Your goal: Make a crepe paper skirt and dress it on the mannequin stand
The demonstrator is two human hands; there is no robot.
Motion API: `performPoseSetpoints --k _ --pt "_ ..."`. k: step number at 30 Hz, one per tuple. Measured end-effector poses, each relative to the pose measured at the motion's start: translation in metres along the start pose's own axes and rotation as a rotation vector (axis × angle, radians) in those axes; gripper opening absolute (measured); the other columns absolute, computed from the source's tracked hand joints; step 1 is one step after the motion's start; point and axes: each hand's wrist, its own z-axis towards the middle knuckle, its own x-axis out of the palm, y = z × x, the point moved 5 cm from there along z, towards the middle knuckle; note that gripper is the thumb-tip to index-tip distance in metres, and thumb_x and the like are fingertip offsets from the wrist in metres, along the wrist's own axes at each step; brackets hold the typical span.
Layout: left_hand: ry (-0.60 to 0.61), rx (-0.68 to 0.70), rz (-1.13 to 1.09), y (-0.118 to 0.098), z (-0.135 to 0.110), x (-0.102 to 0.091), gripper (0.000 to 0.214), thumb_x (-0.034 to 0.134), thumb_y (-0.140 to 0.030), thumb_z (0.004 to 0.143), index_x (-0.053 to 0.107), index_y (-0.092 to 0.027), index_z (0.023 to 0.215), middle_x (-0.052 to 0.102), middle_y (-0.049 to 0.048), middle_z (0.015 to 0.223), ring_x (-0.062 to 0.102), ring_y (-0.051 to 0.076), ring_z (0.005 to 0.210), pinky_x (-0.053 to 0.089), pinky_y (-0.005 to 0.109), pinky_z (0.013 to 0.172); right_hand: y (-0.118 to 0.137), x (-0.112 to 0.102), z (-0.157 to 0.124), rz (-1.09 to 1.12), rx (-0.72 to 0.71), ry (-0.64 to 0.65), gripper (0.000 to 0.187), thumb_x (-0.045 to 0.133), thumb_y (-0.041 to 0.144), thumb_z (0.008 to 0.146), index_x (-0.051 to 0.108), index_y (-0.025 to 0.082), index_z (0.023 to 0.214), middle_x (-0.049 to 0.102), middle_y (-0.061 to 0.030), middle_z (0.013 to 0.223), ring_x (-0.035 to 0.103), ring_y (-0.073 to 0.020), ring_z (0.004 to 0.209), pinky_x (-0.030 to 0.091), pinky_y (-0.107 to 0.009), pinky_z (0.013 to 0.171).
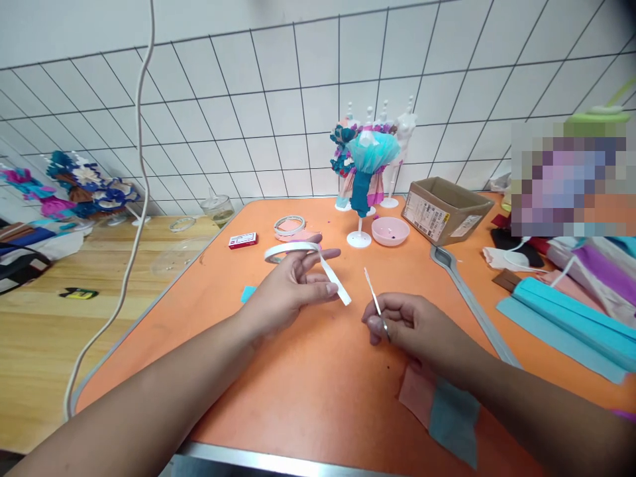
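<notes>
My left hand point(281, 291) holds a roll of white tape point(289, 249) hooked over its fingers. The tape's loose end point(336, 281) hangs past my thumb and points down to the right. My right hand point(402, 321) pinches a thin white strip point(373, 291) that stands up from the fingertips, with a small shiny bit at the thumb; I cannot make out its exact kind. Both hands are above the orange table, apart from each other. Under my right wrist lie pieces of pink and teal crepe paper point(452, 414). A small blue scrap point(247, 293) lies beside my left hand.
A doll-size dress form point(362, 192) in teal paper stands ahead, with several more behind. Nearby are a pink bowl point(390, 230), cardboard box point(444, 209), another tape roll point(289, 226) and red-white small box point(243, 240). Blue paper point(571, 324) lies right; a white cable point(140, 132) hangs left.
</notes>
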Motion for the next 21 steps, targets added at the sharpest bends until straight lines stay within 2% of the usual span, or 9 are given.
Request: performPoseSetpoints --k 3,6,11,14,16,21 --pt "0.019 -0.077 -0.061 0.009 0.000 0.005 0.053 0.073 -0.008 0.066 0.051 -0.022 0.113 0.040 0.0109 0.143 0.063 0.014 0.085 0.054 0.034 0.075 0.000 0.003 -0.003 0.040 0.026 0.081 0.032 0.058 0.049 0.082 0.058 0.017 0.084 0.058 0.0009 0.069 0.038 -0.0054 0.047 0.028 -0.016 0.039" --pt "-0.014 -0.083 -0.086 0.014 -0.001 0.009 0.053 0.072 -0.005 0.065 0.050 -0.022 0.110 0.039 0.0101 0.143 0.062 0.011 0.080 0.053 0.028 0.069 -0.001 0.010 -0.006 0.016 0.022 0.182 0.026 0.063 0.042 0.080 0.058 0.017 0.077 0.057 0.0010 0.068 0.042 -0.0068 0.052 0.031 -0.017 0.042" --pt "-0.059 -0.078 -0.084 0.013 -0.002 0.009 0.051 0.071 -0.003 0.065 0.047 -0.021 0.106 0.038 0.0083 0.144 0.059 0.006 0.074 0.051 0.024 0.064 0.000 0.012 -0.009 -0.065 -0.027 0.160 0.022 0.061 0.036 0.081 0.056 0.017 0.073 0.054 0.0019 0.064 0.048 -0.0094 0.060 0.036 -0.019 0.052" --pt "-0.068 -0.067 -0.093 0.012 0.000 0.007 0.050 0.071 -0.003 0.065 0.047 -0.021 0.105 0.038 0.0072 0.144 0.058 0.006 0.077 0.052 0.024 0.067 0.000 0.014 -0.011 -0.087 0.003 0.190 0.023 0.057 0.037 0.083 0.055 0.017 0.072 0.056 0.0010 0.063 0.052 -0.0113 0.060 0.038 -0.020 0.052" --pt "-0.083 -0.059 -0.084 0.012 0.000 0.006 0.051 0.071 -0.003 0.064 0.047 -0.020 0.106 0.038 0.0075 0.144 0.058 0.007 0.079 0.052 0.025 0.069 0.001 0.013 -0.012 -0.183 0.012 0.161 0.024 0.057 0.038 0.082 0.055 0.017 0.070 0.055 0.0013 0.061 0.051 -0.0112 0.057 0.036 -0.021 0.050" --pt "-0.159 0.004 -0.035 0.014 -0.002 0.009 0.054 0.071 -0.005 0.065 0.045 -0.023 0.109 0.040 0.0072 0.142 0.059 0.011 0.089 0.051 0.025 0.069 0.010 0.012 -0.012 -0.496 -0.054 -0.020 0.022 0.060 0.038 0.079 0.054 0.019 0.070 0.058 0.0039 0.060 0.049 -0.0098 0.054 0.031 -0.021 0.047"
